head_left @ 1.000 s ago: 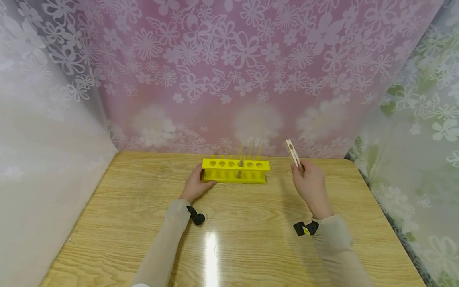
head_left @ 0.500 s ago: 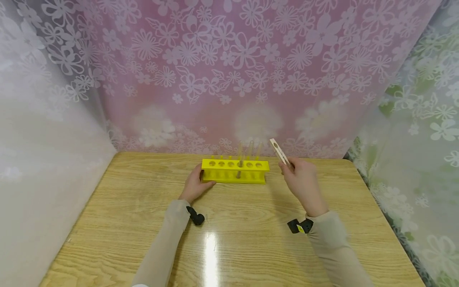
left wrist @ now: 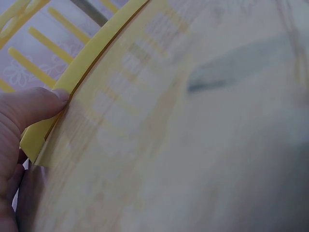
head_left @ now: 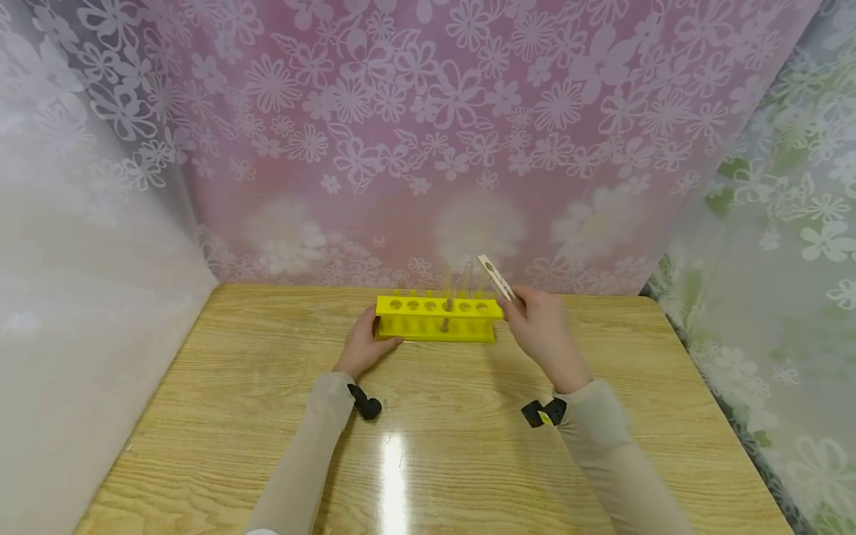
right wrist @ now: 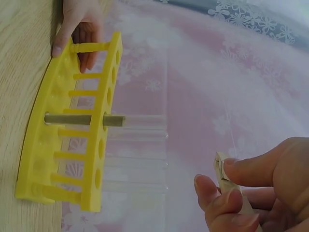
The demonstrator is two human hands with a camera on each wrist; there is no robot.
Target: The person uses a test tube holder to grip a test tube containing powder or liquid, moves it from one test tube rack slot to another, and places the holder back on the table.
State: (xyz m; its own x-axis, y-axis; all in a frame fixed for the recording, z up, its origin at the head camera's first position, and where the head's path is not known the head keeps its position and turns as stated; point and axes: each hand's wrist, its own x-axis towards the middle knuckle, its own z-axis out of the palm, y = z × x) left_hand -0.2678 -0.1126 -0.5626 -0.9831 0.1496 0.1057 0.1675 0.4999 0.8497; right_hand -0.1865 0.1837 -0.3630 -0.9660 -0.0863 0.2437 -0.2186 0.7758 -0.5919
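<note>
At centre, a rack (head_left: 436,314) was gripped by the left hand (head_left: 362,348) and a wooden clip (head_left: 497,278), pinched by the right hand (head_left: 540,331), was best handled gently beside the glass tubes (head_left: 467,277).

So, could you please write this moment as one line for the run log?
left hand: grips rack at left end; right hand: holds clip; clip: apart from clear tubes; grey-filled tube: in rack hole; rack: on table

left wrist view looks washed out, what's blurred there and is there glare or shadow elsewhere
Left wrist: the tabletop is hazy and blurred, while the left hand and yellow test tube rack are clearer; head: a bright glare streak on the tabletop, a soft shadow near the right hand; right wrist: clear test tubes fade into the pink backdrop.
</note>
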